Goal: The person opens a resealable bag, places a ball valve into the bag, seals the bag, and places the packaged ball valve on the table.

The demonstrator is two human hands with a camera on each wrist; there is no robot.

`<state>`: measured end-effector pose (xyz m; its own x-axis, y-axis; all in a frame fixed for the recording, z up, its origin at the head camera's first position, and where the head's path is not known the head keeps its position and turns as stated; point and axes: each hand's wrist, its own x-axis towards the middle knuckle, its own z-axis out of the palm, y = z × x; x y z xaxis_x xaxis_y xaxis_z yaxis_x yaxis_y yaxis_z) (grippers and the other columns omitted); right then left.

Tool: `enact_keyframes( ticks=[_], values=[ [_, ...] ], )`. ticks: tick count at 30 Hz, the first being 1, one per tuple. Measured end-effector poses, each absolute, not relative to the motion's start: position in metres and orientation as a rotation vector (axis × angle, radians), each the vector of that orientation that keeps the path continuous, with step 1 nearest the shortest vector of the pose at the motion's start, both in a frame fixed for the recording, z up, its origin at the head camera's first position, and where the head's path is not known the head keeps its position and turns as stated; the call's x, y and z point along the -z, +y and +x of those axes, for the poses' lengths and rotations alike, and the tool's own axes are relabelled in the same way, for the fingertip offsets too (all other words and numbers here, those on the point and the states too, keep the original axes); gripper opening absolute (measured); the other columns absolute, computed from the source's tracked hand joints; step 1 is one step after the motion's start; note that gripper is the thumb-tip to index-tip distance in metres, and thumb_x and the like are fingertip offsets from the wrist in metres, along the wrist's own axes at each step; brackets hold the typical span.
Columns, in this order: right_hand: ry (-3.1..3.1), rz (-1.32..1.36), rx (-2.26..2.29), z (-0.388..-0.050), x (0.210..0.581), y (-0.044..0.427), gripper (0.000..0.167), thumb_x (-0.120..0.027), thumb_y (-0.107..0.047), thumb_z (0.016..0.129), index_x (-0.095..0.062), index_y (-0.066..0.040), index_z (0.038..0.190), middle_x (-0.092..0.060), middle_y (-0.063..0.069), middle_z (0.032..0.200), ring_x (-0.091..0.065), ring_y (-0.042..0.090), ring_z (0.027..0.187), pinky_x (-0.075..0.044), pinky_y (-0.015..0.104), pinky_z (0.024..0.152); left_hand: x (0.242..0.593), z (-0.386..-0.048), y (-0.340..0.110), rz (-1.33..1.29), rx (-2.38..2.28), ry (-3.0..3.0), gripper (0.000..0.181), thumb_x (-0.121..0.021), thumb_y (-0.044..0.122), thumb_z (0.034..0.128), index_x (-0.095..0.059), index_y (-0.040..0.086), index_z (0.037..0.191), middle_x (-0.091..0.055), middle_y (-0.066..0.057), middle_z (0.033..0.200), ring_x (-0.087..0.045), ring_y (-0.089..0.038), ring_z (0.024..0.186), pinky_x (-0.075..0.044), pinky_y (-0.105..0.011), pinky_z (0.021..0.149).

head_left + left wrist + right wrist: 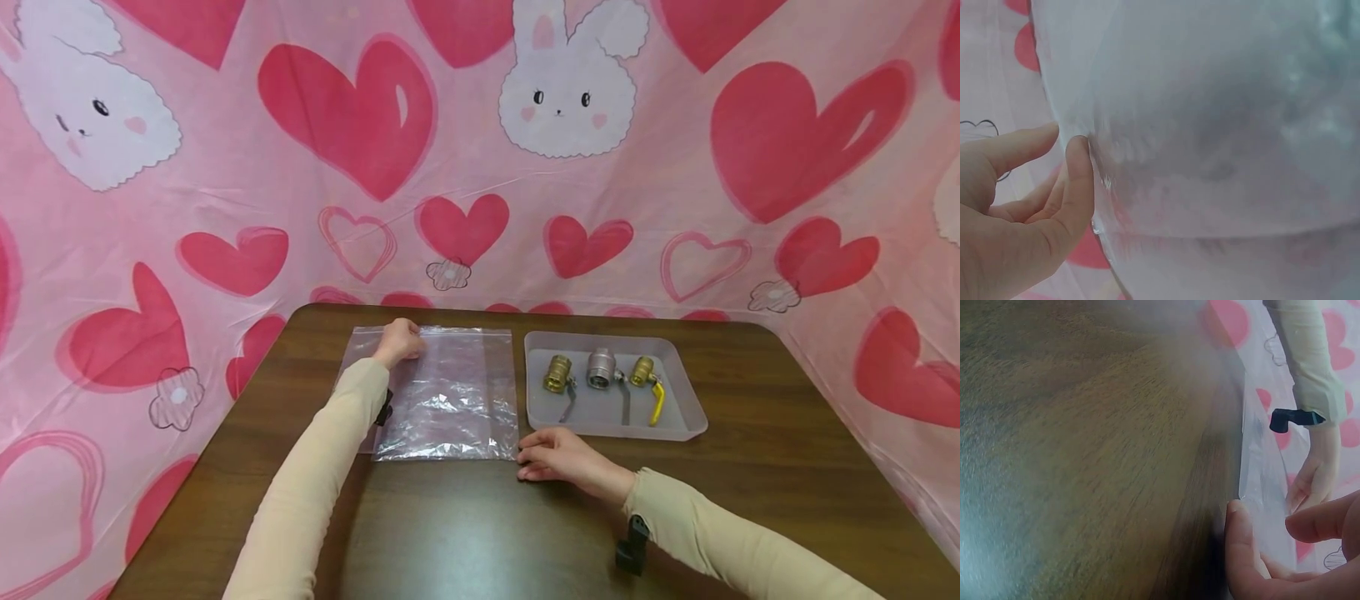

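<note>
Left hand (401, 342): thumb and forefinger narrowly apart at the far left part of the clear plastic bag (450, 400); whether film is pinched between them, cannot tell
Right hand (562, 458): thumb and forefinger spread apart, forefinger tip at the bag's near right corner
Clear plastic bag: glossy, laid out on the wooden table (450, 533)
Translucent tray (622, 432): just right of the bag; in it, outward from the bag, brass valve (557, 373), silver valve (601, 368), yellow-levered valve (642, 371)
Pink cloth (465, 108), hearts and rabbits: behind the bag
</note>
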<state>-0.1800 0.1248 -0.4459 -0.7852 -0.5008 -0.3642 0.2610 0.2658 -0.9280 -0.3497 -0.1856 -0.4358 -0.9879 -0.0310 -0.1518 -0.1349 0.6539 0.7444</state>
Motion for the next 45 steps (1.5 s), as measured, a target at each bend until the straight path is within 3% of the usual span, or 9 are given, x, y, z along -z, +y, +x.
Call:
enact_keyframes(
  ticks=[8,16,20,29,37,45],
  values=[
    [1.896,-0.186,1.58,-0.182,0.451,0.119,0.037,-0.054,-0.007,0.1,-0.051,0.018,0.127,-0.071,0.019,0.106,-0.072,0.01,0.082,-0.06,0.024,0.077,0.443,-0.35,-0.189,-0.152,-1.274,2.719,0.04,-0.071,0.0,0.0814,-0.06,-0.016,0.117,-0.064,-0.03,0.117,-0.057,-0.005,0.058,-0.056,-0.019,0.057],
    [1.929,-0.16,1.574,-0.183,0.446,0.119,0.034,-0.059,-0.008,0.098,-0.055,0.016,0.122,-0.074,0.014,0.1,-0.072,0.01,0.078,-0.06,0.024,0.074,0.44,-0.346,-0.187,-0.157,-1.46,2.578,0.03,-0.067,-0.008,0.0817,-0.059,-0.015,0.11,-0.059,-0.011,0.084,-0.059,-0.008,0.056,-0.058,-0.021,0.057],
    [1.934,-0.15,1.574,-0.183,0.445,0.12,0.031,-0.06,-0.007,0.097,-0.054,0.015,0.119,-0.074,0.011,0.095,-0.072,0.01,0.076,-0.06,0.022,0.071,0.435,-0.345,-0.186,-0.145,-1.486,2.487,0.029,-0.063,-0.008,0.0836,-0.057,-0.014,0.111,-0.055,-0.005,0.076,-0.06,-0.009,0.057,-0.058,-0.023,0.059],
    [1.943,-0.113,1.571,-0.185,0.449,0.12,0.028,-0.062,0.0,0.093,-0.052,0.014,0.115,-0.072,0.007,0.085,-0.07,0.008,0.071,-0.058,0.019,0.066,0.429,-0.341,-0.187,-0.14,-1.471,2.377,0.034,-0.06,0.0,0.0912,-0.055,-0.015,0.122,-0.058,-0.006,0.085,-0.06,-0.01,0.063,-0.06,-0.026,0.068],
    [1.932,-0.139,1.546,-0.183,0.449,0.121,0.028,-0.061,0.0,0.092,-0.054,0.014,0.116,-0.07,0.004,0.081,-0.069,0.007,0.068,-0.057,0.019,0.064,0.432,-0.339,-0.188,-0.129,-1.539,2.349,0.023,-0.06,0.005,0.095,-0.057,-0.011,0.111,-0.061,-0.002,0.068,-0.058,-0.005,0.055,-0.056,-0.021,0.057],
    [1.924,-0.181,1.534,-0.181,0.451,0.124,0.024,-0.059,-0.002,0.093,-0.055,0.011,0.113,-0.067,0.004,0.079,-0.068,0.007,0.068,-0.058,0.02,0.065,0.435,-0.338,-0.191,-0.104,-1.563,2.372,0.01,-0.063,-0.002,0.0907,-0.056,-0.006,0.096,-0.055,-0.001,0.076,-0.059,-0.008,0.061,-0.058,-0.023,0.061]
  ],
)
